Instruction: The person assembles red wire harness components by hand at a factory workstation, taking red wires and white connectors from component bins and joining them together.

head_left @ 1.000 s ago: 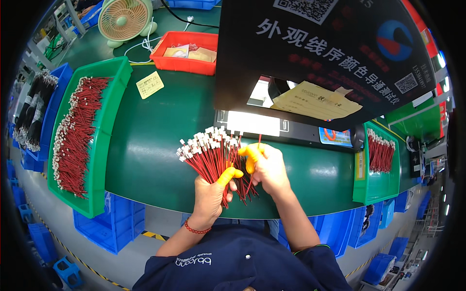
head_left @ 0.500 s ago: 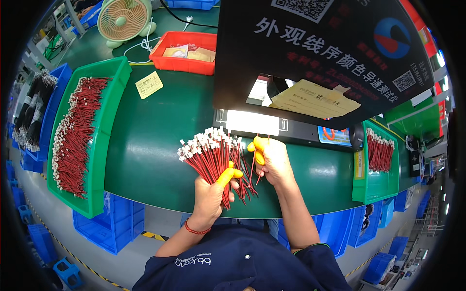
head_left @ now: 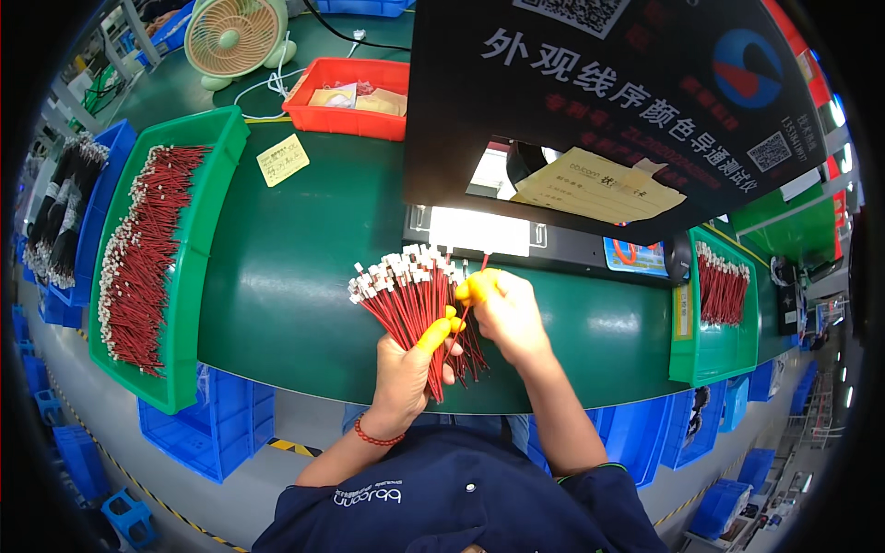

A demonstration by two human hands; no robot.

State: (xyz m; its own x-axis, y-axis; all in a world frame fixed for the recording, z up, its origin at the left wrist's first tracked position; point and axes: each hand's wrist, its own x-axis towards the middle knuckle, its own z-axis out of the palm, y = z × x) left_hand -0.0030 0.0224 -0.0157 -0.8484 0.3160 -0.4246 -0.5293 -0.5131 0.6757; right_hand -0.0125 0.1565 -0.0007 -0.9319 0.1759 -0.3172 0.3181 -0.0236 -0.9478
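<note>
The left hand (head_left: 406, 373) is closed around a fanned bundle of red wires (head_left: 410, 300), white connectors pointing up and away, held just above the green worktop (head_left: 295, 276). The right hand (head_left: 507, 313), yellow cots on its fingertips (head_left: 472, 288), pinches one wire (head_left: 477, 273) beside the bundle, its end near the black tester (head_left: 516, 240). Green trays (head_left: 198, 230) of more red wires sit left and right
</note>
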